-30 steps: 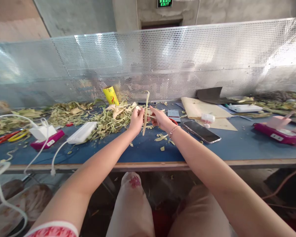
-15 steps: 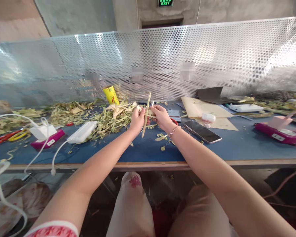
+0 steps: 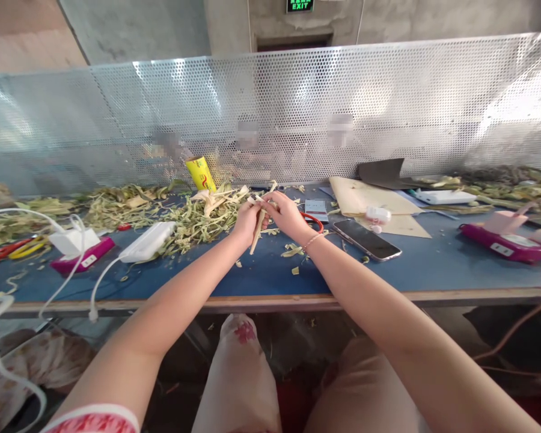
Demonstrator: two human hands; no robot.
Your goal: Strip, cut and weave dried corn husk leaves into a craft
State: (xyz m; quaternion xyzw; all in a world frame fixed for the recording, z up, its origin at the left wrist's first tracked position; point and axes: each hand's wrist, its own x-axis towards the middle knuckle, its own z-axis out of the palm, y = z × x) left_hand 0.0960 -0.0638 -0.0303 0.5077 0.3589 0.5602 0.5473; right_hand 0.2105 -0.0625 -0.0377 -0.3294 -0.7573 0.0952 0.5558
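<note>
Both hands meet over the blue table (image 3: 388,273) around a pale green plant stalk (image 3: 255,234). My left hand (image 3: 246,221) is closed round the stalk's middle, and the stalk's lower end sticks out below it toward me. My right hand (image 3: 285,213) is closed on the stalk's upper end, fingers pinching it next to the left hand's fingers. A heap of stripped green peelings (image 3: 193,219) lies just left of and behind the hands. Red-handled scissors (image 3: 313,221) lie partly hidden behind my right wrist.
A phone (image 3: 366,239), a card (image 3: 316,210), brown paper (image 3: 369,201) and a pink box (image 3: 507,243) lie to the right. A white charger (image 3: 148,240), cables, a pink box (image 3: 83,255) and more scissors (image 3: 9,251) sit left. A perforated metal screen (image 3: 388,108) backs the table; a yellow roll (image 3: 201,174) leans there.
The upright curled top of the stalk has come down and no longer rises above the hands. Both hands have drawn closer together and moved slightly left and toward me.
</note>
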